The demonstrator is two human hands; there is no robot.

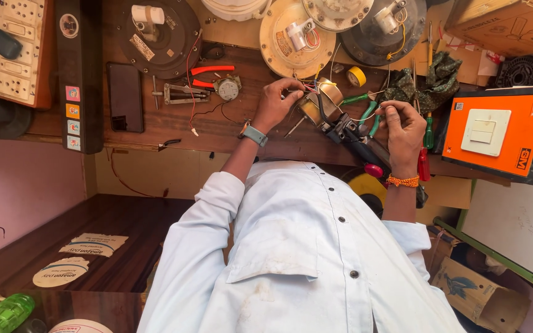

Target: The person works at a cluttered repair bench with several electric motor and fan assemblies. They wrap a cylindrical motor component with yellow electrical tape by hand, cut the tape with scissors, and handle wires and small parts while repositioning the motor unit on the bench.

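My left hand [274, 103], with a watch on its wrist, grips a small round brass-coloured motor part [317, 102] trailing thin wires over the wooden bench [229, 132]. My right hand [404, 132], with an orange thread band on its wrist, pinches a thin wire [365, 116] that runs from that part. Between my hands lie a green-handled tool [368, 114] and a black tool body [354, 139]. My white shirt fills the lower middle of the view.
Red-handled pliers [211, 74], a small round timer part [227, 88] and a black phone [124, 95] lie to the left. Round fan housings [297, 37] stand at the back. An orange switch box [495, 132] sits at the right, with red screwdrivers [424, 163] beside it.
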